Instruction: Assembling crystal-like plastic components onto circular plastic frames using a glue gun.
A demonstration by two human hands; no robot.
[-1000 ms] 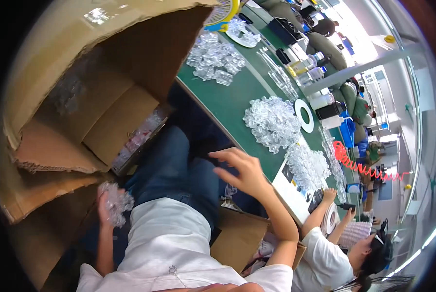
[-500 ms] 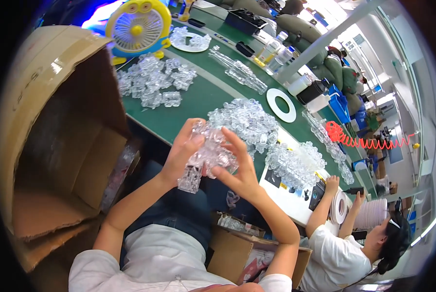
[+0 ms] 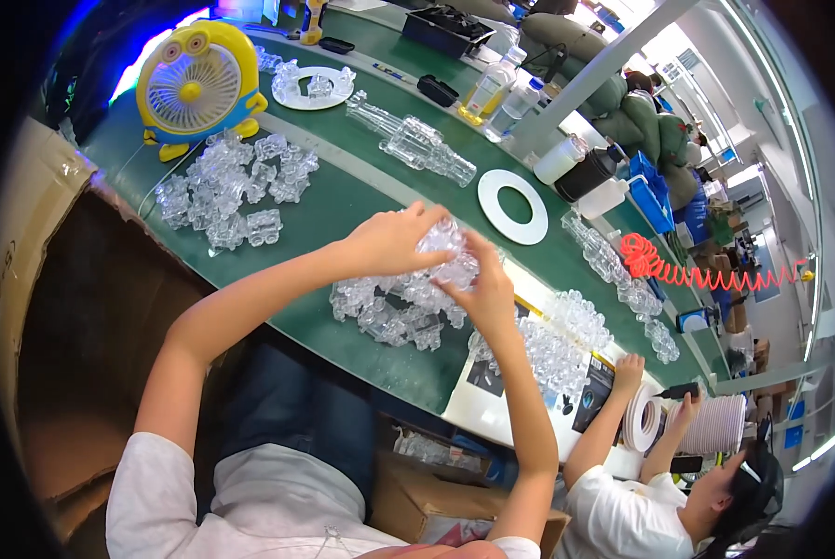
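Observation:
Several clear plastic pieces [image 3: 447,244] are clasped between my two hands, above the middle of the green bench. My left hand [image 3: 400,240] reaches over their left side with its fingers curled round them. From the right, my right hand [image 3: 484,287] grips the same pieces between thumb and fingers. Directly below lies a heap of similar clear plastic pieces [image 3: 389,312], partly hidden by my hands and forearms. A second heap of clear pieces [image 3: 236,191] lies to the left, and another [image 3: 557,345] to the right on a white sheet.
A yellow and blue fan [image 3: 194,91] stands at the far left. White rings [image 3: 513,207] and lined-up clear parts [image 3: 427,149] lie toward the back, near bottles [image 3: 492,88]. A large cardboard box [image 3: 40,210] is at left. A co-worker [image 3: 650,503] sits at right.
My hands have moved away from my body, from over the bench's near edge to above the middle heap, still holding clear pieces. The view has shifted, so bench items appear further left.

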